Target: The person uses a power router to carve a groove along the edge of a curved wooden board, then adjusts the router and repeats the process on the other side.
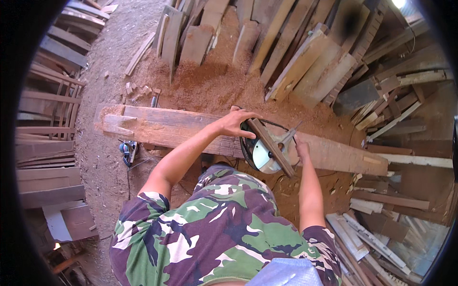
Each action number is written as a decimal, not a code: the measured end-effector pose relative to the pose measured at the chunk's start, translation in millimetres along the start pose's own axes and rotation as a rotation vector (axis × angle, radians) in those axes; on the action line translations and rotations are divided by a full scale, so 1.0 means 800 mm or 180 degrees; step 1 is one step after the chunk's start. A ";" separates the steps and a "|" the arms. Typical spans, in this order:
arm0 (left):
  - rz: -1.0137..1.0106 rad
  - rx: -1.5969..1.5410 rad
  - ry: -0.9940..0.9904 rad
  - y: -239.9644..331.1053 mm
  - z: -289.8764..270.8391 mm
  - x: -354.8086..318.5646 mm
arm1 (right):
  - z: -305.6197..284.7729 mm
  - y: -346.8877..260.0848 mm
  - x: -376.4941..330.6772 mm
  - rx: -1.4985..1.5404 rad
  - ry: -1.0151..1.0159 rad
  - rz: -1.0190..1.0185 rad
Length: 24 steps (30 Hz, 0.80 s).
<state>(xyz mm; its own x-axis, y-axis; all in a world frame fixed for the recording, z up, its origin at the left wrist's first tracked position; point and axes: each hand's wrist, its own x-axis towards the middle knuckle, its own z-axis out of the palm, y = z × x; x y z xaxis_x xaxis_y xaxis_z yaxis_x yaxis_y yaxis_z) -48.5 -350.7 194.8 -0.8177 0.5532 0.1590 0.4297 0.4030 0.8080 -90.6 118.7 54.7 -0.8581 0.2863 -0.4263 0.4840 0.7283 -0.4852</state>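
A power tool with a round white disc (262, 156) rests on a long, thick wooden plank (181, 125) in front of me. Slanting across the disc is a narrow brown wooden bar (271, 147). My left hand (237, 122) grips the bar's upper end, thumb and forefinger on either side of it. A grey, pointed metal piece (289, 138) sticks out on the bar's right side. Beside that piece, my right hand (301, 148) is closed; whatever lies in its fingers is hidden. A black cable (276, 124) curves behind the tool.
Beyond the plank, many boards (305, 64) lean over reddish sawdust (200, 90). A blue and black power tool (128, 151) sits near the plank's left end. Stacked timber (50, 100) lines the left side, and loose offcuts (372, 238) lie at lower right.
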 end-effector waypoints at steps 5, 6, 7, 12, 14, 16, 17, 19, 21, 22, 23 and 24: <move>-0.0232 0.0131 0.0008 0.004 -0.004 0.002 | 0.061 0.004 -0.092 -0.0232 0.0790 -0.0029; -0.0169 0.0136 0.0007 0.004 -0.003 0.011 | 0.057 0.008 -0.096 -0.0337 0.1093 -0.0002; -0.0213 0.0106 -0.0073 0.006 -0.002 0.018 | 0.045 0.006 -0.095 -0.0377 0.1118 0.0111; -0.0352 0.0221 -0.0015 0.001 -0.003 0.021 | -0.019 -0.067 -0.067 -0.0935 0.1097 0.0427; -0.0385 0.0256 -0.0061 -0.005 0.004 0.028 | -0.012 -0.060 -0.060 -0.1207 0.1116 0.0412; -0.0432 0.0344 -0.0147 -0.006 0.000 0.029 | -0.011 -0.065 -0.044 -0.1308 0.1140 0.0394; -0.0358 0.0297 -0.0105 -0.006 0.001 0.033 | -0.015 -0.067 -0.035 -0.1281 0.1171 0.0429; -0.0298 0.0229 -0.0085 0.000 -0.004 0.033 | -0.009 -0.081 -0.031 -0.1268 0.1173 0.0464; -0.0303 0.0199 -0.0064 0.005 -0.006 0.032 | -0.019 -0.098 -0.033 -0.1303 0.1238 0.0495; -0.0330 0.0202 -0.0054 0.009 -0.006 0.032 | -0.018 -0.096 -0.034 -0.1362 0.1172 0.0401; -0.0348 0.0206 -0.0057 0.011 -0.006 0.033 | -0.019 -0.091 -0.035 -0.1414 0.1109 0.0319; -0.0321 0.0275 -0.0013 0.006 -0.001 0.030 | -0.013 -0.082 -0.043 -0.1468 0.1027 0.0255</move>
<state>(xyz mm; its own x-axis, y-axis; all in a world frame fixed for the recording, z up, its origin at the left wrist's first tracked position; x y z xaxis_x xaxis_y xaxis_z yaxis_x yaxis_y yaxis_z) -66.5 -336.3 203.1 -0.8571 0.5095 0.0769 0.3768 0.5181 0.7679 -94.8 67.1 109.0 -0.8658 0.4748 -0.1581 0.4868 0.8723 -0.0463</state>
